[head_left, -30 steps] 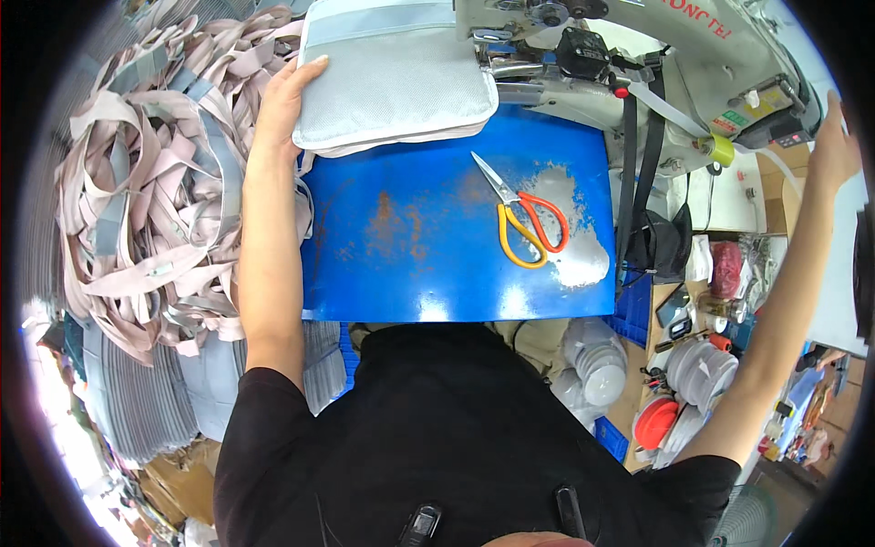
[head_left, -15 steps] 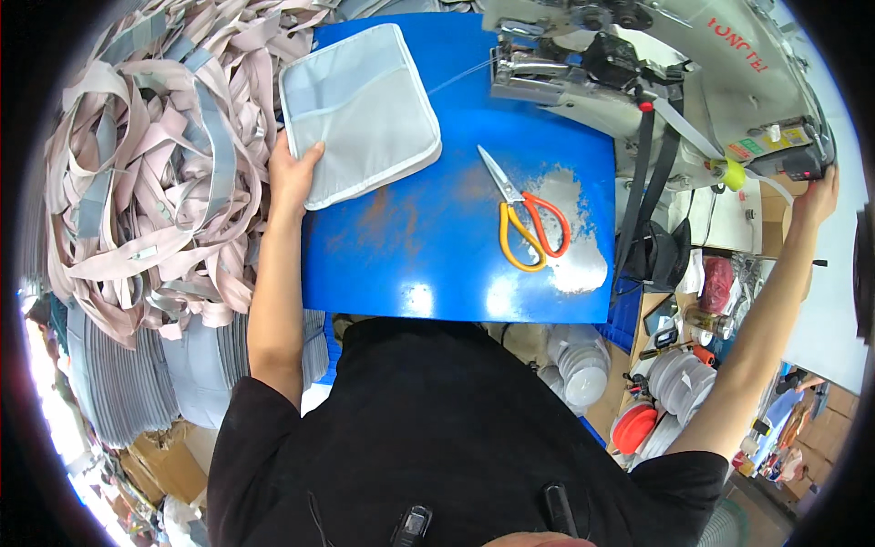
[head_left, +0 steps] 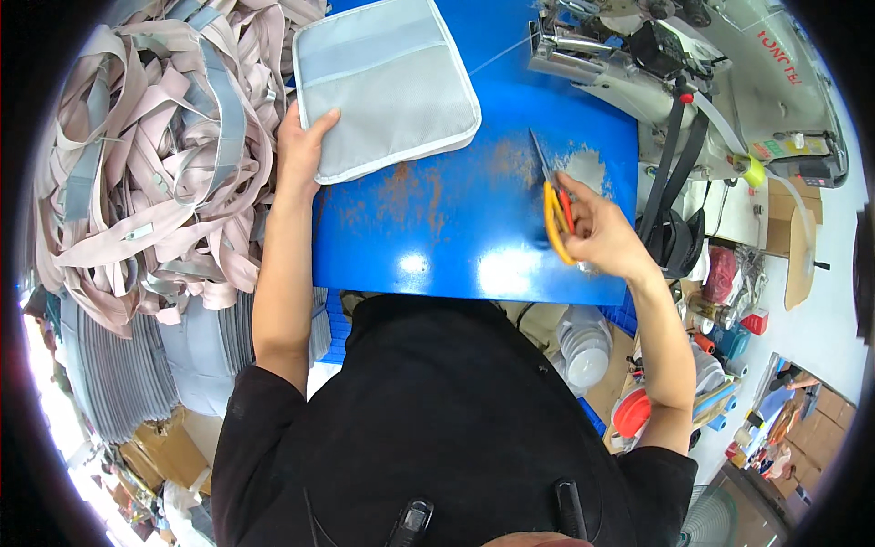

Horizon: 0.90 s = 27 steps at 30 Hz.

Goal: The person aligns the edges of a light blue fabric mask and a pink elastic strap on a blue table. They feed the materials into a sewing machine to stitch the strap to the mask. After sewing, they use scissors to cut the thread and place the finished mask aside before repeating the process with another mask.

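A flat grey fabric piece with white bound edges and a lighter blue-grey band hangs over the far left of the blue work table. My left hand grips its near left corner, thumb on top and fingers hidden beneath. Thin threads run from its right edge to the sewing machine. At the table's right side, my right hand is closed around the red and yellow handles of the scissors. The scissors' narrow blades point away from me.
The sewing machine occupies the far right. Left of the table rises a tangled heap of pink and grey strips, above stacked grey panels. White spools and a red round lid lie at lower right.
My right hand has come from the machine's far right end down to the table and taken hold of the scissors. The fabric piece, still in my left hand, appears slightly farther away and right.
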Motion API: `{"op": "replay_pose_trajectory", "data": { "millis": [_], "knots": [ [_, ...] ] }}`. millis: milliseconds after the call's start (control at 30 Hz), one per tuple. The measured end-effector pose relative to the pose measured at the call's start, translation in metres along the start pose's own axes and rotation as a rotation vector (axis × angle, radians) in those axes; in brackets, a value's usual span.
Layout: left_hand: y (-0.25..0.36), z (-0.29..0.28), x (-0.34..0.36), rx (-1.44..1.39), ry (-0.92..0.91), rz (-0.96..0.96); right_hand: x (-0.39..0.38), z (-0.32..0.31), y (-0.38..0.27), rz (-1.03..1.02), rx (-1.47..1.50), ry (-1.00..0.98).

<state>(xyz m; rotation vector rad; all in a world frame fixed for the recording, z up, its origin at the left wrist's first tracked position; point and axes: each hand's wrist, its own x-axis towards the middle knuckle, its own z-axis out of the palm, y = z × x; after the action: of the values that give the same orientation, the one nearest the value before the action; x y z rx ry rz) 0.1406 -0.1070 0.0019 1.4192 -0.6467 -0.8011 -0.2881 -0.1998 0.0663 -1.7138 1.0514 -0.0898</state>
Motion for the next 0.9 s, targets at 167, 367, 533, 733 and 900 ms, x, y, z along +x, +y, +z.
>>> {"op": "replay_pose_trajectory", "data": {
  "millis": [167,367,533,733,900],
  "knots": [
    [0.008,0.007,-0.001,-0.032,-0.023,-0.013,0.034,0.016,-0.044,-0.146,-0.373,0.234],
    [0.036,0.018,-0.01,-0.021,-0.004,-0.005,0.087,0.021,-0.051,-0.111,-0.338,0.384],
    [0.107,0.053,-0.062,0.173,-0.022,0.304,0.038,0.014,-0.01,-0.234,-0.365,0.455],
    [0.143,0.051,-0.128,0.491,0.061,0.518,-0.004,0.013,-0.018,-0.202,-0.25,0.369],
    [0.135,0.05,-0.144,0.487,0.087,0.523,0.023,0.037,-0.034,-0.254,-0.159,0.391]
  ]
}}
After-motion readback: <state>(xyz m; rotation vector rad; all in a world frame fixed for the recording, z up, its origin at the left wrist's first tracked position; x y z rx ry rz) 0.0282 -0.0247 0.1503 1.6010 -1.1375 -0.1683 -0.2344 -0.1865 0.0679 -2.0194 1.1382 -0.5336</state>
